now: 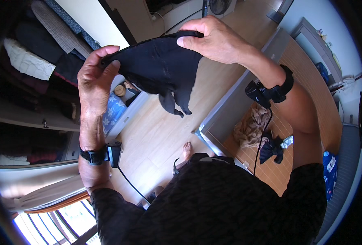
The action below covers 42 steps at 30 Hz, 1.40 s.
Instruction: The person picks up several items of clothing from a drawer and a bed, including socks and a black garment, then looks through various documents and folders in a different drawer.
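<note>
A black stretchy garment (165, 64), which looks like tights or leggings, hangs stretched between both hands by its upper edge. My left hand (96, 69) pinches one end between thumb and fingers. At the other end, my right hand (210, 39) grips the edge, thumb on the near side. Two narrow legs of the garment dangle below, above the wooden floor. On the bed mat to the right lie a crumpled beige cloth (251, 127) and a bunched black cloth (271, 148), with a small shiny packet (287, 142) beside it.
At left stands an open wardrobe (46, 122) of hanging clothes. A white drawer or bin (129, 113) holds a blue patterned item (115, 110). The bed frame's corner (202, 128) juts out near my feet. Cables hang from the camera straps on both forearms. A barred window (61, 223) is at lower left.
</note>
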Motion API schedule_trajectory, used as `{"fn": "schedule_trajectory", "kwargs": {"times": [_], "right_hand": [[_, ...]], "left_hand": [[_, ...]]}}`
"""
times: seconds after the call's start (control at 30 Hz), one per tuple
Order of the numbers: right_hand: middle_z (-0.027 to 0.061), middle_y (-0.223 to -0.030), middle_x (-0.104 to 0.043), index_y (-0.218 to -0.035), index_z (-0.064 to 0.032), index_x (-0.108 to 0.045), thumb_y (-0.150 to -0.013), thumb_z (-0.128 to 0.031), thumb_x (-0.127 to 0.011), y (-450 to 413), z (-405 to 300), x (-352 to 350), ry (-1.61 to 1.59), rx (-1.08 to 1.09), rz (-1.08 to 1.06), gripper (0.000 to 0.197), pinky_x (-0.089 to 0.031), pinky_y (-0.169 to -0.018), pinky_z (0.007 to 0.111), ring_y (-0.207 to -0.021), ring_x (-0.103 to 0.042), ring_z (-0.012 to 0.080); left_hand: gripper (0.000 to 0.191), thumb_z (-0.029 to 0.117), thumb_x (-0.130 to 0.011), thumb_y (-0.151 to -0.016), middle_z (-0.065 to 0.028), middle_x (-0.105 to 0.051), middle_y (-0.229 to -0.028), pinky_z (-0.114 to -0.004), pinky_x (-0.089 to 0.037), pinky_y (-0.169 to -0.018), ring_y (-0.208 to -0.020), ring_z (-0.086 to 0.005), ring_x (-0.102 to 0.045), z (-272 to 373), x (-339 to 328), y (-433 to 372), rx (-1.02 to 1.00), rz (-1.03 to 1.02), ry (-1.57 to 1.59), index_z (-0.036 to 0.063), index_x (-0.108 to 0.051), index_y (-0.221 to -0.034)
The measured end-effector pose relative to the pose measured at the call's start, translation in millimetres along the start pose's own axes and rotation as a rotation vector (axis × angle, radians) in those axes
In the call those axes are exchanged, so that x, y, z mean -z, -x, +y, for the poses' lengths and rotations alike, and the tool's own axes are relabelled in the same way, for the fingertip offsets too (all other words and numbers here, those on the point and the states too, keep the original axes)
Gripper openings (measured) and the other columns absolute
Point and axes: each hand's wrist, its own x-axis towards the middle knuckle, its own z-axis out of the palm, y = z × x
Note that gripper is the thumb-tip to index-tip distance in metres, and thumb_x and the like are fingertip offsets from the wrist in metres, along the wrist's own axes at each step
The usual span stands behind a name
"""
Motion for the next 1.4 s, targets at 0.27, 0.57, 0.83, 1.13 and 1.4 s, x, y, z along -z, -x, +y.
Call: {"fn": "schedule_trajectory", "kwargs": {"times": [0.27, 0.57, 0.83, 1.13, 1.4], "right_hand": [[0.0187, -0.105, -0.065, -0.114, 0.0037, -0.059, -0.083, -0.018, -0.062, 6, 7, 0, 0.045, -0.012, -0.022, 0.038, -0.048, -0.087, 0.032, -0.095, -0.063, 0.0229], [0.0080, -0.088, -0.065, -0.110, 0.0014, -0.061, -0.082, -0.021, -0.064, 11, 2, 3, -0.367, -0.386, -0.249, 0.035, -0.054, -0.048, 0.026, -0.074, -0.062, 0.0126], [0.0128, -0.098, -0.063, -0.110, 0.0023, -0.057, -0.084, -0.024, -0.063, 13, -8, -5, -0.799, -0.455, -0.135, 0.037, -0.057, -0.052, 0.029, -0.081, -0.065, 0.0207], [0.0137, -0.085, -0.064, -0.105, 0.0039, -0.053, -0.082, -0.011, -0.058, 14, -40, -5, -0.770, -0.037, -0.210, 0.028, -0.055, -0.069, 0.029, -0.076, -0.064, 0.0174], [0.0166, -0.115, -0.059, -0.126, -0.0027, -0.048, -0.076, -0.014, -0.073, 13, -35, -7, 0.135, 0.177, 0.318, 0.057, -0.053, -0.069, 0.028, -0.084, -0.063, 0.0202]], "left_hand": [[0.045, -0.015, -0.040, -0.076, -0.0065, -0.062, -0.097, -0.017, -0.044, -0.074, -0.078, -0.0066, -0.057, -11, -3, -3, 0.028, 0.041, -0.012, -0.0021, -0.059, -0.115], [0.026, -0.004, -0.047, -0.088, -0.0045, -0.063, -0.081, -0.018, -0.042, -0.051, -0.060, -0.0045, -0.056, -20, -13, -1, 0.273, 0.028, 0.313, -0.0019, -0.055, -0.114], [0.027, -0.002, -0.051, -0.090, -0.0098, -0.066, -0.087, -0.025, -0.057, -0.061, -0.070, -0.0141, -0.066, -14, -28, -3, 0.313, 0.115, 0.532, -0.0007, -0.053, -0.116], [0.043, -0.005, -0.059, -0.086, -0.0100, -0.061, -0.108, -0.027, -0.052, -0.084, -0.096, -0.0140, -0.061, 22, -75, 6, -0.051, -0.051, 0.300, 0.0015, -0.047, -0.126], [0.046, -0.014, -0.055, -0.084, -0.0086, -0.064, -0.104, -0.022, -0.049, -0.083, -0.094, -0.0123, -0.061, 6, -62, -8, -0.112, 0.003, 0.287, 0.0006, -0.046, -0.126]]}}
